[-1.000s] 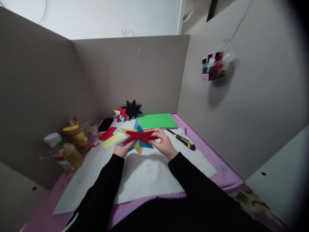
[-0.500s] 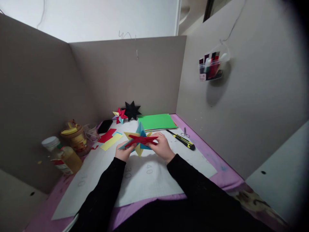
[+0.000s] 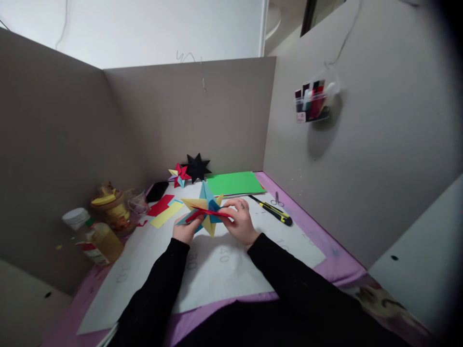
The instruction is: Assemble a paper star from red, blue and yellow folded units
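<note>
A folded paper star (image 3: 209,222) in blue, yellow and red is held above the white sheet (image 3: 217,279) on the table. My left hand (image 3: 185,230) is closed on its left side, with the thumb along a red and blue point. On the right, my right hand (image 3: 240,220) pinches the red and blue points between thumb and fingers. The red part lies nearly edge-on across the middle of the star. Behind it, a smaller multicoloured paper star (image 3: 180,174) and a black paper star (image 3: 197,167) lean near the back wall.
Green paper (image 3: 235,184) lies at the back. A yellow and black box cutter (image 3: 272,211) and small scissors (image 3: 277,199) are on the right. Left are red and yellow paper strips (image 3: 166,214), a phone (image 3: 156,191), a bottle (image 3: 103,243) and a brown tub (image 3: 115,212). A clear container (image 3: 313,108) hangs at right.
The star has tilted, so its red part shows thinner and more edge-on. My right hand has shifted slightly left, its fingers more arched. Both hands keep their hold.
</note>
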A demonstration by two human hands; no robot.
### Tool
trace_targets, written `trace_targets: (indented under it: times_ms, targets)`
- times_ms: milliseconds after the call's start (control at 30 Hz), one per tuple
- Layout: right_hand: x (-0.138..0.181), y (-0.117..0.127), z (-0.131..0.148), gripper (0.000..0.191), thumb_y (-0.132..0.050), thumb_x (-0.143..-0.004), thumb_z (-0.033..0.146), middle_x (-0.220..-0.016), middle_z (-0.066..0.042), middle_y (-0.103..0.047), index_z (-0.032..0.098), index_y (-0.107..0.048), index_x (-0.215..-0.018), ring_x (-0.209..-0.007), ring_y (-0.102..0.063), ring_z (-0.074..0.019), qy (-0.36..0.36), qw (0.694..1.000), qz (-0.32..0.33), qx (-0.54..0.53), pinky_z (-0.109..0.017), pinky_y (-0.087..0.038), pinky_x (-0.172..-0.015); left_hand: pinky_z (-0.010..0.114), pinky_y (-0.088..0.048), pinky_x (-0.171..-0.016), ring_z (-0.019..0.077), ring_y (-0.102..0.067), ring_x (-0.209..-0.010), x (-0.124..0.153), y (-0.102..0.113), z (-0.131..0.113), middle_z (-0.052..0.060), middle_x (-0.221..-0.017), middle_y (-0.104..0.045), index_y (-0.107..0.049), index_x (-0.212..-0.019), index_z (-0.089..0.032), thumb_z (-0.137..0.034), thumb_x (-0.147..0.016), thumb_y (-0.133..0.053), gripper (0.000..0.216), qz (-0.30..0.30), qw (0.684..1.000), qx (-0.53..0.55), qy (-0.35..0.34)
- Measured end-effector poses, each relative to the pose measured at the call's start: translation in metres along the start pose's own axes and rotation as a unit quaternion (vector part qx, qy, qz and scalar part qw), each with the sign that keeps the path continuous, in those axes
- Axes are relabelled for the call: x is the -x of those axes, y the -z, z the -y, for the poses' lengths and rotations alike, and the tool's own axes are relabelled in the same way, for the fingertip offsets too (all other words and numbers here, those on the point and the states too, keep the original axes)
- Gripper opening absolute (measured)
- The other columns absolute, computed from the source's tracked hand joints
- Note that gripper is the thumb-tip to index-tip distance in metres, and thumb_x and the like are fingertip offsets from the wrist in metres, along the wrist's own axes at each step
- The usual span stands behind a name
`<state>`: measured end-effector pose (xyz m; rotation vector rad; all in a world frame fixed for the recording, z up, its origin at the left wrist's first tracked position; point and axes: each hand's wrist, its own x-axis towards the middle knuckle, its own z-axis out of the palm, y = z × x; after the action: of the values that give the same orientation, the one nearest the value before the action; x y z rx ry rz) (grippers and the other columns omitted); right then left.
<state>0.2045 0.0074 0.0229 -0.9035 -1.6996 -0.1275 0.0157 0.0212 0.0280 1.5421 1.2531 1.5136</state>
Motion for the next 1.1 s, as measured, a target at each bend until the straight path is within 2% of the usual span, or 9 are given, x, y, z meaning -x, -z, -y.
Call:
trace_targets:
  times_ms: [167,333,633,700,833,900,967,1033,1100]
  targets:
    - [0.001,0.001,-0.001,0.014,-0.063,-0.080,0.024,-0.093,-0.004,-0.060,0.029,-0.068,-0.092,-0.095,-0.051,-0.0211,0.009,1.000,-0.003,-0.010,-0.040,-0.036,-0.088,0.038,-0.051,-0.080,0.0293,-0.065,-0.089,0.001,0.000,0.000,0.006,-0.072,-0.072,-0.073,-0.079,-0.014,-0.040,-0.061,-0.073,0.032,-0.005,1.000,-0.013,0.003]
    - [0.001,0.002,-0.002,0.032,-0.059,-0.081,0.020,-0.092,-0.003,-0.059,0.036,-0.065,-0.108,-0.095,-0.051,-0.0211,0.031,0.998,0.044,-0.015,-0.040,-0.035,-0.088,0.037,-0.052,-0.076,0.0290,-0.065,-0.086,0.001,0.004,-0.002,0.005,-0.071,-0.072,-0.073,-0.081,-0.014,-0.040,-0.061,-0.073,0.033,-0.013,0.999,-0.027,0.018]
    - [-0.004,0.009,0.003,0.019,-0.063,-0.079,0.026,-0.080,-0.003,-0.061,0.028,-0.069,-0.096,-0.088,-0.052,-0.0209,0.038,0.997,0.061,-0.023,-0.040,-0.036,-0.086,0.030,-0.049,-0.059,0.0224,-0.062,-0.064,0.003,0.005,0.000,0.004,-0.065,-0.069,-0.072,-0.071,-0.016,-0.042,-0.063,-0.070,0.027,-0.024,0.997,-0.069,-0.039]
    - [-0.005,0.010,0.005,0.015,-0.064,-0.077,0.027,-0.088,-0.005,-0.061,0.028,-0.070,-0.092,-0.093,-0.053,-0.0220,0.027,0.997,0.063,-0.023,-0.041,-0.037,-0.088,0.030,-0.048,-0.059,0.0221,-0.062,-0.065,0.004,0.005,0.001,0.004,-0.066,-0.070,-0.072,-0.070,-0.017,-0.041,-0.063,-0.070,0.025,-0.029,0.996,-0.066,-0.046]
    - [-0.008,0.009,0.001,0.016,-0.068,-0.073,0.027,-0.122,-0.008,-0.052,0.026,-0.071,-0.089,-0.115,-0.047,-0.0261,-0.032,0.995,0.079,-0.051,-0.044,-0.035,-0.097,0.030,-0.049,-0.062,0.0218,-0.062,-0.065,0.004,0.004,0.002,0.004,-0.064,-0.069,-0.073,-0.071,-0.016,-0.042,-0.063,-0.071,0.027,-0.007,0.997,-0.062,-0.040]
    - [-0.011,0.010,-0.006,0.016,-0.068,-0.073,0.027,-0.125,-0.008,-0.053,0.026,-0.072,-0.088,-0.115,-0.049,-0.0255,-0.086,0.984,0.126,-0.097,-0.043,-0.039,-0.096,0.031,-0.049,-0.063,0.0216,-0.062,-0.064,0.003,0.004,0.003,0.004,-0.063,-0.069,-0.072,-0.070,-0.015,-0.042,-0.063,-0.072,0.028,0.019,0.998,-0.057,-0.030]
    - [-0.014,0.012,-0.014,0.015,-0.070,-0.071,0.030,-0.116,-0.008,-0.061,0.023,-0.073,-0.085,-0.112,-0.052,-0.0253,-0.150,0.961,0.167,-0.162,-0.041,-0.043,-0.092,0.033,-0.050,-0.067,0.0227,-0.063,-0.067,0.001,0.004,0.004,0.005,-0.065,-0.070,-0.073,-0.071,-0.013,-0.041,-0.062,-0.073,0.029,0.051,0.998,-0.044,-0.017]
    - [-0.017,0.016,-0.022,0.018,-0.070,-0.070,0.032,-0.107,-0.008,-0.066,0.022,-0.073,-0.085,-0.108,-0.055,-0.0248,-0.183,0.926,0.227,-0.238,-0.041,-0.044,-0.092,0.036,-0.051,-0.073,0.0249,-0.065,-0.074,0.000,0.003,0.004,0.006,-0.070,-0.072,-0.073,-0.075,-0.013,-0.040,-0.061,-0.074,0.030,0.075,0.997,-0.022,-0.004]
    - [-0.019,0.022,-0.028,0.023,-0.069,-0.071,0.037,-0.095,-0.006,-0.070,0.020,-0.073,-0.087,-0.094,-0.062,-0.0229,-0.219,0.875,0.295,-0.315,-0.041,-0.047,-0.087,0.039,-0.051,-0.080,0.0267,-0.066,-0.081,-0.001,0.001,0.005,0.007,-0.077,-0.073,-0.073,-0.078,-0.013,-0.040,-0.060,-0.075,0.033,0.094,0.995,0.004,0.007]
